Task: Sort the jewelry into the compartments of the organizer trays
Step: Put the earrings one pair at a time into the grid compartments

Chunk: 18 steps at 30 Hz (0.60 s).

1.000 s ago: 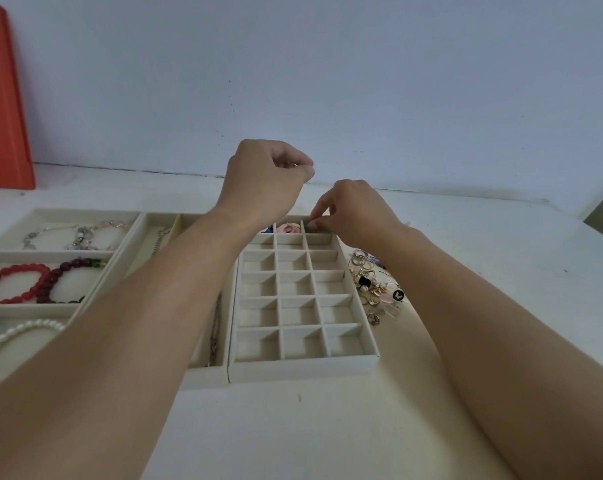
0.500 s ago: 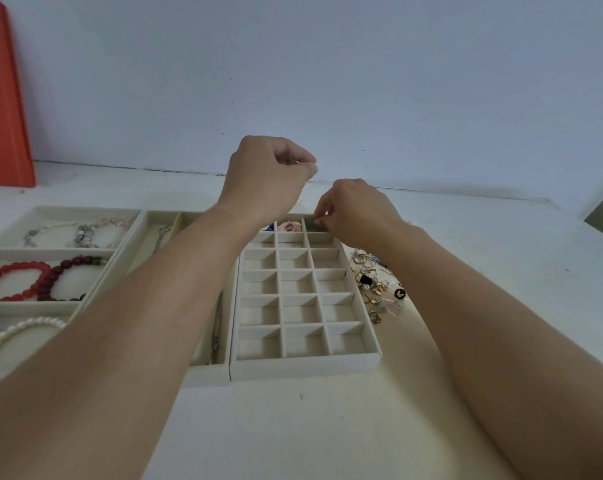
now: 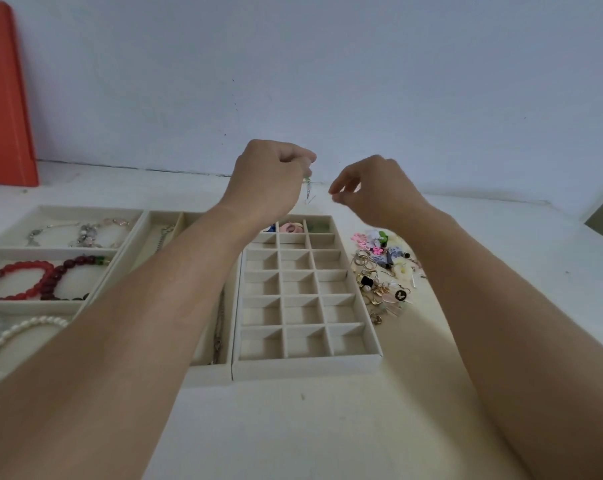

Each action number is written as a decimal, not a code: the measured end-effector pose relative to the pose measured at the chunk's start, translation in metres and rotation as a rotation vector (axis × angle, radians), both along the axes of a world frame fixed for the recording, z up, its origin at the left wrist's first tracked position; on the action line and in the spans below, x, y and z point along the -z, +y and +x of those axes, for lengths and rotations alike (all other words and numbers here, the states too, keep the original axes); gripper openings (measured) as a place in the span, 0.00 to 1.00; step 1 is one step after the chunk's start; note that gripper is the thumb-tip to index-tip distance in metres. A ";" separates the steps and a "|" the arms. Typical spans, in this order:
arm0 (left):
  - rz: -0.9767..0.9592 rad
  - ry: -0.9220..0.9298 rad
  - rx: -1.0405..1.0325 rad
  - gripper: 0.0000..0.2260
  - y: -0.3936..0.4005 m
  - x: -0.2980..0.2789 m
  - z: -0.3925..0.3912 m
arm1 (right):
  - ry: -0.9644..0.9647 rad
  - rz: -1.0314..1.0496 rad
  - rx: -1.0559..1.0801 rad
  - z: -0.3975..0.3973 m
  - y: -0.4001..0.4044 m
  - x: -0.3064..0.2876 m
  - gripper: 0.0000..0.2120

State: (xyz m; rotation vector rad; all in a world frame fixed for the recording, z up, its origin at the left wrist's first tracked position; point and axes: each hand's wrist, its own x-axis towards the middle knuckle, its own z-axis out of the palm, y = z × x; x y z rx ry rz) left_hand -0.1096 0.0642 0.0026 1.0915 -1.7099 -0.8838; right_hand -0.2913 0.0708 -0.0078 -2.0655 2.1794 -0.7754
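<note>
Head view shows us both forearms reaching up the middle of the frame over a white table [image 3: 310, 427]. Our left hand [image 3: 269, 178], at centre frame, is curled with thumb and fingertips pinching a small dangling earring [image 3: 307, 192], whose green bead and wire hook hang just below the fingers. Our right hand [image 3: 372, 188], just right of it, is raised with its fingers loosely curled and thumb and forefinger nearly meeting; we cannot tell whether anything lies between them. The earring hangs between the two hands, touching only the left, above the far end of the grid tray [image 3: 303, 365] at lower centre. That tray's far row holds a blue piece [image 3: 270, 227], a pink piece [image 3: 290, 227] and a green piece [image 3: 316, 226]; the nearer compartments we see hold nothing. Right of the tray, below the right hand, a loose jewelry pile [image 3: 383, 271] lies on the table. At the left of the frame, a wide tray [image 3: 68, 251] holds a silver bracelet [image 3: 85, 232], red bead bracelets [image 3: 44, 278] and a pearl strand [image 3: 19, 330]. A narrow tray [image 3: 206, 372] between them carries a chain [image 3: 218, 327].
</note>
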 end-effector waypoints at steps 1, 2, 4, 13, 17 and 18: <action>0.003 -0.001 0.008 0.12 0.000 0.001 0.000 | -0.057 -0.023 -0.004 -0.004 0.003 -0.008 0.04; 0.007 0.000 0.016 0.13 0.000 0.002 0.000 | -0.131 -0.046 -0.013 -0.007 0.006 -0.015 0.03; 0.019 0.007 0.025 0.18 0.002 0.003 0.002 | -0.281 -0.073 -0.059 -0.007 0.013 -0.027 0.03; 0.096 -0.085 0.072 0.40 0.003 0.006 0.003 | -0.234 0.010 -0.238 0.010 0.018 -0.033 0.05; 0.086 -0.126 0.077 0.39 0.003 0.007 0.002 | -0.236 0.018 -0.264 0.012 0.019 -0.032 0.04; 0.081 -0.137 0.082 0.39 0.003 0.008 0.001 | -0.230 0.024 -0.267 0.014 0.020 -0.032 0.04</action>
